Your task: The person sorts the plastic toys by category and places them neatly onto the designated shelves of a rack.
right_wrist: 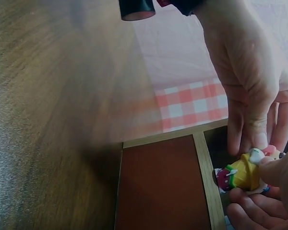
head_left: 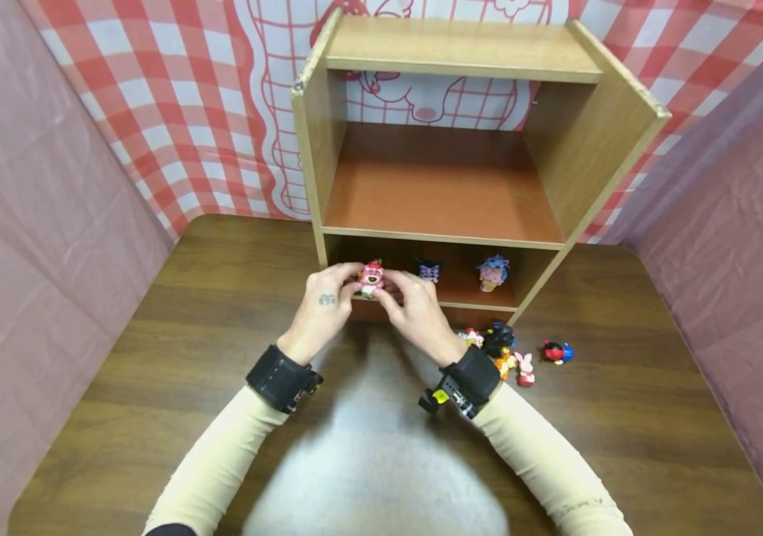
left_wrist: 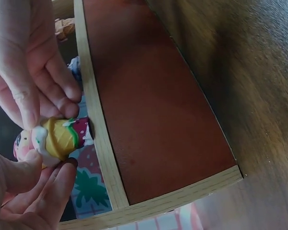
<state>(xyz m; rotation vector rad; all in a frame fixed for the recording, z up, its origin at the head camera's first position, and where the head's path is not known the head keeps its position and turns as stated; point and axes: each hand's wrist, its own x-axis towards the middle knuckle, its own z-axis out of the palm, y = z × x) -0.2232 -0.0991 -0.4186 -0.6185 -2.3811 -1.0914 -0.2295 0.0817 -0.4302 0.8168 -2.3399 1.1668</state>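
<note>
Between my left hand [head_left: 324, 301] and my right hand [head_left: 417, 307] is a small figurine [head_left: 372, 277] of a pink bear with a red top, held at the front edge of the lower shelf compartment. Fingers and thumbs of both hands pinch it from its two sides. The left wrist view shows the figurine [left_wrist: 60, 139] lying sideways in the picture, with a yellow middle and a maroon base right at the wooden shelf edge [left_wrist: 98, 110]. Fingers hide part of its head. In the right wrist view, the figurine [right_wrist: 245, 172] has the same yellow middle and maroon base.
Inside the lower compartment stand a purple figurine [head_left: 429, 271] and a blue-topped figurine [head_left: 491, 274]. On the table by the right forearm lie several figurines, among them a black one [head_left: 499, 339], a pink-eared one [head_left: 525, 369] and a red-and-blue one [head_left: 557, 352]. The wooden shelf [head_left: 444, 237] rises behind.
</note>
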